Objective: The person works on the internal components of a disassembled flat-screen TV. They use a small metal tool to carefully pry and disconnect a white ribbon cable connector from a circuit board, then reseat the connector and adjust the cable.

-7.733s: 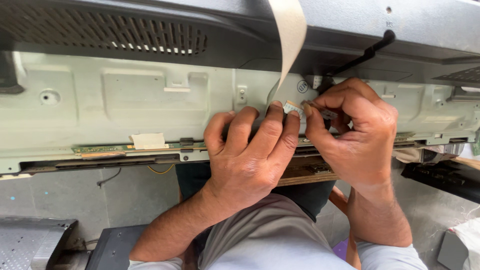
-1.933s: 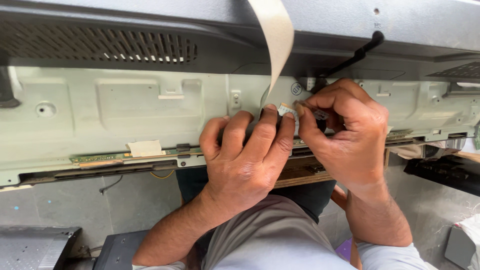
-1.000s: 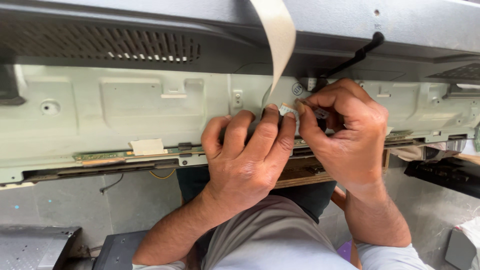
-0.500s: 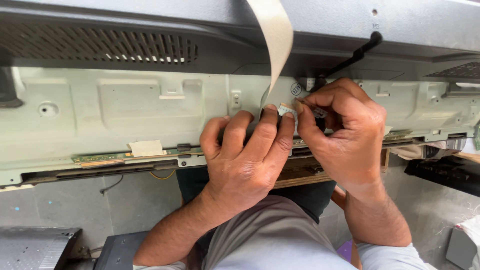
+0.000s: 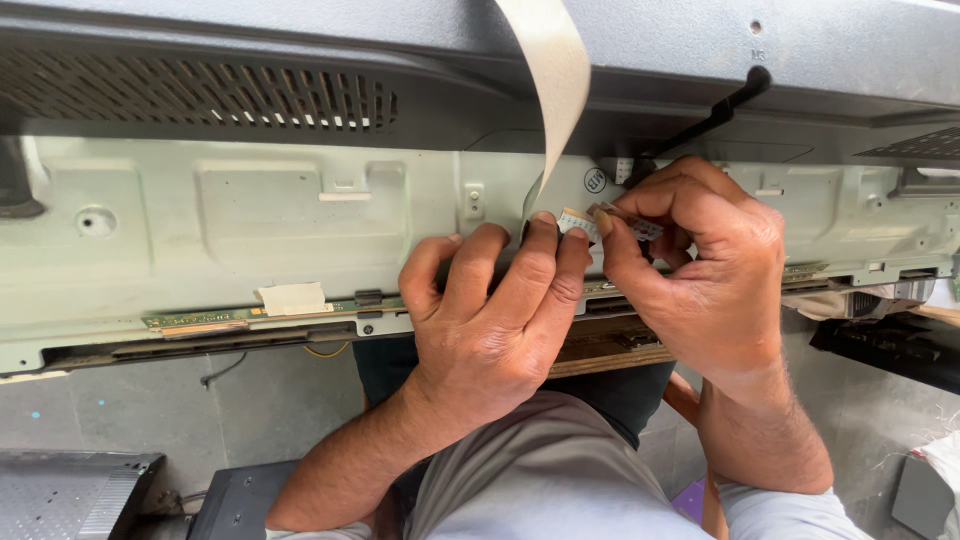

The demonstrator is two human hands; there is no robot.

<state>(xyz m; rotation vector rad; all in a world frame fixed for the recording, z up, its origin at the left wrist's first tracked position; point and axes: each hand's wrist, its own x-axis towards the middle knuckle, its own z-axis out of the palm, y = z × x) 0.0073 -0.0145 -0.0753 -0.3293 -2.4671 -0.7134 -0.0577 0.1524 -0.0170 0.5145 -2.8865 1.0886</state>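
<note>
A pale grey metal panel (image 5: 260, 240) of an opened flat screen lies across the view, with a dark plastic back cover (image 5: 300, 70) above it. A beige flat ribbon cable (image 5: 555, 80) curves down from the top to a small connector end (image 5: 578, 222). My left hand (image 5: 495, 320) rests flat on the panel, its fingertips touching the cable's end. My right hand (image 5: 700, 270) pinches that same connector end between thumb and forefinger. A thin green circuit strip (image 5: 200, 318) runs along the panel's lower edge.
A black cable (image 5: 710, 115) runs up to the right on the dark cover. A piece of tape (image 5: 290, 297) sticks to the panel's lower edge. Grey floor, a black box (image 5: 235, 500) and a perforated metal sheet (image 5: 60, 495) lie below.
Almost nothing has changed. Both hands stay at the ribbon cable's end with only slight finger shifts; the view has drifted a little.
</note>
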